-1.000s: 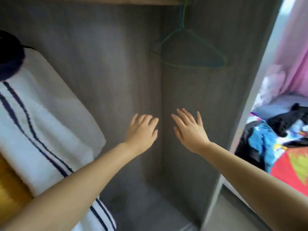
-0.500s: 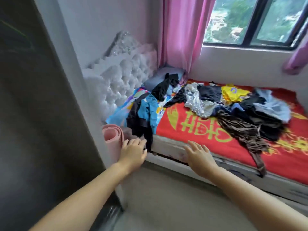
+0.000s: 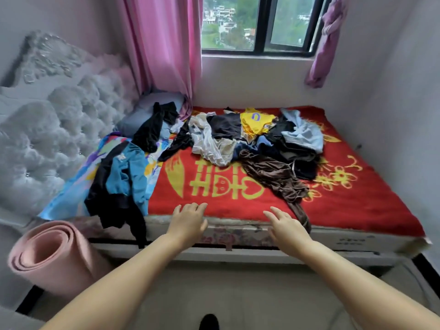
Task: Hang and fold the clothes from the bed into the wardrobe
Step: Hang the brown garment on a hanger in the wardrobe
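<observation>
Empty, fingers spread, the left hand (image 3: 189, 220) and right hand (image 3: 287, 226) reach over the bed (image 3: 357, 198) edge; clothes (image 3: 250, 139) lie beyond, a rolled mat (image 3: 50, 258) beside.

A rumpled pile of clothes (image 3: 257, 136) is lying across the red bed (image 3: 357, 191) toward 12 o'clock, brown trousers (image 3: 273, 177) trailing to the near edge; a teal-and-black jacket (image 3: 123, 179) is hanging over it at 10 o'clock.

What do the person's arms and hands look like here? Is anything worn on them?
Both forearms are bare as far as the picture shows: no sleeves in view. The left hand and the right hand wear no gloves, and no watch, bracelet or ring is visible. Fingernails are too blurred to judge.
</observation>
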Action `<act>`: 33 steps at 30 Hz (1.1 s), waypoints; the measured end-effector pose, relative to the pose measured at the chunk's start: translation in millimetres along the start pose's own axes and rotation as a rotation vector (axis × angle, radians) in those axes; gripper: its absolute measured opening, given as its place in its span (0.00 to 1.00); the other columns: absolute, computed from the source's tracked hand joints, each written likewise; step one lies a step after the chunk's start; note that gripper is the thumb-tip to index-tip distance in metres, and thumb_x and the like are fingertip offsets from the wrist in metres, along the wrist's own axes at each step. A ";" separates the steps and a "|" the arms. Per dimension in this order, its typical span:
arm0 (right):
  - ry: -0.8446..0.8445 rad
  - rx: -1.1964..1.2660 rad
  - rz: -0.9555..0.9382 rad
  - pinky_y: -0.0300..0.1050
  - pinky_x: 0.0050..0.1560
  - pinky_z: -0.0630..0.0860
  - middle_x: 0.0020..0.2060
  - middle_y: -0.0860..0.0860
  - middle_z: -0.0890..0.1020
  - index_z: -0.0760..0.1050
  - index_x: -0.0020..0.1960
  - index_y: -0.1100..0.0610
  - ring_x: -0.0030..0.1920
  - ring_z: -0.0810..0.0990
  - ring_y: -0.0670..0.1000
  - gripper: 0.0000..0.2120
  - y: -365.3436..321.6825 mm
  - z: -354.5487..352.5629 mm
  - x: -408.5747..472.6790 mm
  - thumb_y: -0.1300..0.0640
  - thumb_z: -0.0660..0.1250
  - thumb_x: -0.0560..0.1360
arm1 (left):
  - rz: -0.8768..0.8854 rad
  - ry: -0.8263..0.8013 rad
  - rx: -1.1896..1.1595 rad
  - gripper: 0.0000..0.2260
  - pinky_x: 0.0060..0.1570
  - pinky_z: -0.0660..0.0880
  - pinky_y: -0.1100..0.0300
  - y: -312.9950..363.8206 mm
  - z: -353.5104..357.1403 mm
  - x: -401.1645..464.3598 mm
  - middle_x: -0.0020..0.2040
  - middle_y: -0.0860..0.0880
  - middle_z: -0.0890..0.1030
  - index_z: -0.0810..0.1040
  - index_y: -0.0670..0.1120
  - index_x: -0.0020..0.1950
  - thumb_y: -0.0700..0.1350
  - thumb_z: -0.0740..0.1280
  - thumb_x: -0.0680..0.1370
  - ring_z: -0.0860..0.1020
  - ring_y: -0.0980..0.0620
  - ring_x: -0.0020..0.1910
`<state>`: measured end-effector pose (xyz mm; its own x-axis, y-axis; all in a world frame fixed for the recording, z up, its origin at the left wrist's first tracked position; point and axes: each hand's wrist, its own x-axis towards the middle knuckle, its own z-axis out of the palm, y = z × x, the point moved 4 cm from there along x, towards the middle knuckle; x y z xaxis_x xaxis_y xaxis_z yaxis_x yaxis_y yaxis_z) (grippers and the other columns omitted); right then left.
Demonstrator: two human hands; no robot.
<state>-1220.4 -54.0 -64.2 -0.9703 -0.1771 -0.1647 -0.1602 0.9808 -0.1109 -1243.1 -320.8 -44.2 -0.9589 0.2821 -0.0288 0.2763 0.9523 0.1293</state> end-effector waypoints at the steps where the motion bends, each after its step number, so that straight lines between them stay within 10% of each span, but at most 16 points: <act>1: 0.011 0.009 0.024 0.52 0.69 0.64 0.77 0.53 0.55 0.54 0.78 0.52 0.75 0.57 0.54 0.26 9.7 -2.3 16.1 0.52 0.54 0.82 | 0.013 0.004 -0.001 0.22 0.70 0.59 0.49 -1.3 0.1 21.9 0.66 0.49 0.73 0.61 0.49 0.75 0.52 0.56 0.81 0.69 0.49 0.66; 15: -0.092 0.128 0.327 0.52 0.64 0.68 0.76 0.52 0.56 0.57 0.76 0.52 0.73 0.60 0.54 0.23 141.9 4.2 158.0 0.51 0.53 0.82 | 0.224 -0.208 0.034 0.21 0.68 0.62 0.47 48.4 45.0 272.8 0.65 0.48 0.73 0.62 0.49 0.74 0.51 0.56 0.81 0.70 0.47 0.65; 33: -0.409 0.167 0.139 0.52 0.65 0.70 0.76 0.53 0.58 0.60 0.75 0.53 0.72 0.62 0.55 0.23 332.6 113.2 431.3 0.54 0.56 0.80 | 0.033 -0.484 -0.054 0.22 0.60 0.67 0.52 117.8 229.8 526.7 0.63 0.47 0.73 0.62 0.48 0.74 0.49 0.57 0.80 0.71 0.46 0.62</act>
<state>-1671.7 186.7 -283.1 -0.8240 -0.0951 -0.5585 0.0302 0.9770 -0.2110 -1700.9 -33.3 -271.9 -0.8067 0.3455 -0.4794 0.2897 0.9383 0.1888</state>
